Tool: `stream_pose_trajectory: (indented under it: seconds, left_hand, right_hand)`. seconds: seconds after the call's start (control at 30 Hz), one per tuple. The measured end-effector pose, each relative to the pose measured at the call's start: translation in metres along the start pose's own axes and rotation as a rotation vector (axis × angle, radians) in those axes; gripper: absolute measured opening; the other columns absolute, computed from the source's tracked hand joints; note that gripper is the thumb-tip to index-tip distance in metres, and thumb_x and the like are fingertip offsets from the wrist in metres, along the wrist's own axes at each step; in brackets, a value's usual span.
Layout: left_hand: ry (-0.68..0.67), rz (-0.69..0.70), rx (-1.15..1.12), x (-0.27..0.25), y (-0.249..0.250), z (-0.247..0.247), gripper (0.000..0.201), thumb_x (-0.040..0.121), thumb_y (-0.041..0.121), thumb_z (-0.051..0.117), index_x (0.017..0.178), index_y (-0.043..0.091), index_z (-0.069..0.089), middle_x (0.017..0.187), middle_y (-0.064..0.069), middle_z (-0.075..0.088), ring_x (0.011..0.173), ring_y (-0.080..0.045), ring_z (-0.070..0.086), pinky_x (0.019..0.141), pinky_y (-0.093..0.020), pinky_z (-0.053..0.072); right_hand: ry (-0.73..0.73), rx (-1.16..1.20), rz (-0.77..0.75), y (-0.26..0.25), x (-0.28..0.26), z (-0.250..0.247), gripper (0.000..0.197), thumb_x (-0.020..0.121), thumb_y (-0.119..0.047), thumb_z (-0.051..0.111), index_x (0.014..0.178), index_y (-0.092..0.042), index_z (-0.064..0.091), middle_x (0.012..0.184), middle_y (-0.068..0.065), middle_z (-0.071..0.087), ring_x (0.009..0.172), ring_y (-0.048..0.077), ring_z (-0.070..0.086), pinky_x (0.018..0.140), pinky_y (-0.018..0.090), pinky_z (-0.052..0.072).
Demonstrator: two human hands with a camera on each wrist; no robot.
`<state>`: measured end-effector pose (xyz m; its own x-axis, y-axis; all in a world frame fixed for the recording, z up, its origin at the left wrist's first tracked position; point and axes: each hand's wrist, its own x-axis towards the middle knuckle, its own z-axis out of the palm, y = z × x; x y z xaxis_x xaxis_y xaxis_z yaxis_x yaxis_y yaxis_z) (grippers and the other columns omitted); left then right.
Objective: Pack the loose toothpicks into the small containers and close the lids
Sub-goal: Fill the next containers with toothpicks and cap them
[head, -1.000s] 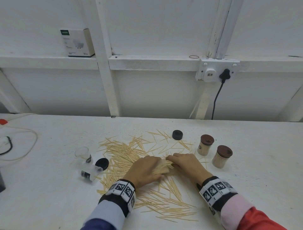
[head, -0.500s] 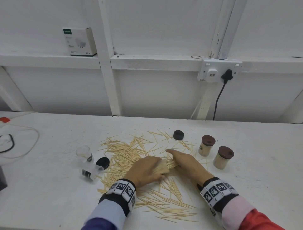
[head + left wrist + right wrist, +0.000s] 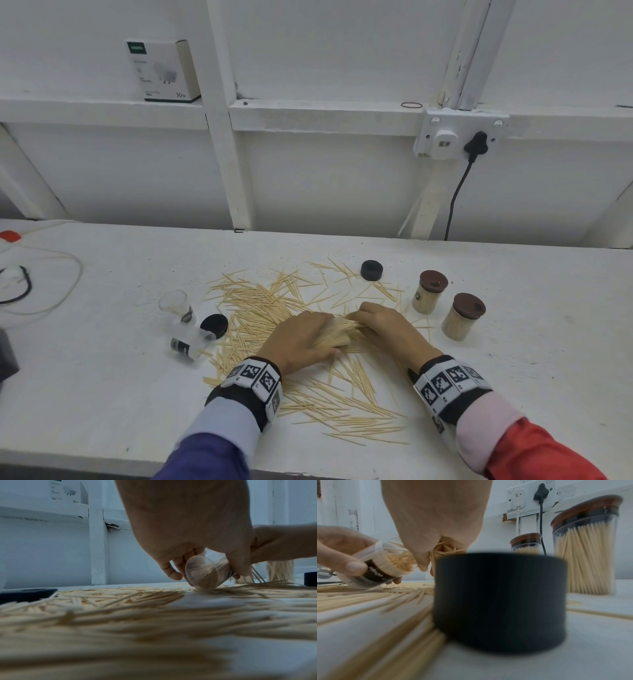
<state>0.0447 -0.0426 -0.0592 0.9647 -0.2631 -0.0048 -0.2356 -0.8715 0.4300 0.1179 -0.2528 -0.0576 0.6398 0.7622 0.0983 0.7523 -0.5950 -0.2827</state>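
While I am watching the feeds, my left hand (image 3: 301,339) is curling round a clear container (image 3: 204,573) tipped on its side near the middle of the white table (image 3: 102,394), its base touching the scattered toothpicks (image 3: 260,308), and my right hand (image 3: 387,329) is pinching a bundle of picks (image 3: 402,561) whose ends are entering the mouth. That mouth is already looking crowded, so I am judging that pushing further is risking picks splaying past the rim and spilling back onto the heap, or jamming crosswise so the lid will not seat. Because the container is lying tilted, loosening my left grip is likely to let it roll and shed its load. A black lid (image 3: 500,601) is sitting right by my right wrist and could be knocked away. Two brown-lidded jars (image 3: 430,291) are standing full on the right, while two empty clear containers (image 3: 178,305) and another black lid (image 3: 214,325) are waiting on the left.
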Motion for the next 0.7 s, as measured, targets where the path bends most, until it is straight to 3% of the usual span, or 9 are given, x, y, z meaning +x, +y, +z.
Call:
stream_pose_trajectory:
  seconds: [0.17, 0.3, 0.4, 0.57, 0.7]
  left_hand:
    - [-0.004, 0.006, 0.001, 0.0002, 0.0004, 0.0000, 0.057, 0.083, 0.067, 0.056, 0.120, 0.024, 0.052, 0.109, 0.008, 0.059, 0.097, -0.011, 0.053, 0.082, -0.037, 0.047]
    - [-0.001, 0.004, -0.005, 0.0004, -0.0007, 0.0009, 0.058, 0.084, 0.067, 0.056, 0.123, 0.024, 0.051, 0.111, 0.008, 0.059, 0.099, -0.011, 0.053, 0.084, -0.036, 0.047]
    - [-0.003, -0.003, -0.009, 0.0004, -0.0023, 0.0019, 0.064, 0.080, 0.073, 0.051, 0.121, 0.024, 0.051, 0.110, 0.008, 0.059, 0.097, -0.011, 0.053, 0.083, -0.036, 0.047]
    - [0.013, 0.009, -0.018, 0.0008, -0.0036, 0.0034, 0.060, 0.080, 0.075, 0.050, 0.117, 0.029, 0.052, 0.105, 0.011, 0.059, 0.093, -0.008, 0.053, 0.079, -0.035, 0.049]
    - [0.018, 0.023, -0.048, -0.0005, -0.0016, 0.0022, 0.058, 0.080, 0.075, 0.050, 0.117, 0.030, 0.052, 0.103, 0.013, 0.058, 0.091, -0.006, 0.052, 0.078, -0.035, 0.049]
  right_hand:
    - [-0.052, -0.144, 0.032, -0.0057, -0.0025, -0.0056, 0.035, 0.095, -0.022, 0.048, 0.129, -0.028, 0.053, 0.103, -0.001, 0.062, 0.094, 0.019, 0.059, 0.074, 0.031, 0.045]
    - [-0.106, -0.096, 0.062, -0.0072, -0.0015, -0.0054, 0.045, 0.099, -0.023, 0.042, 0.144, -0.026, 0.036, 0.132, 0.001, 0.055, 0.117, 0.021, 0.054, 0.093, 0.033, 0.045]
    - [-0.132, -0.017, 0.109, -0.0097, -0.0020, -0.0045, 0.052, 0.100, -0.021, 0.038, 0.149, -0.028, 0.022, 0.131, 0.005, 0.053, 0.118, 0.025, 0.054, 0.095, 0.031, 0.041]
    - [-0.163, 0.013, 0.088, -0.0100, -0.0006, -0.0070, 0.044, 0.101, -0.020, 0.041, 0.145, -0.021, 0.035, 0.139, 0.004, 0.047, 0.125, 0.020, 0.046, 0.103, 0.029, 0.036]
    - [-0.141, -0.105, 0.017, -0.0040, 0.0019, -0.0008, 0.039, 0.098, -0.018, 0.046, 0.136, -0.020, 0.047, 0.120, 0.002, 0.055, 0.112, 0.019, 0.050, 0.088, 0.028, 0.039]
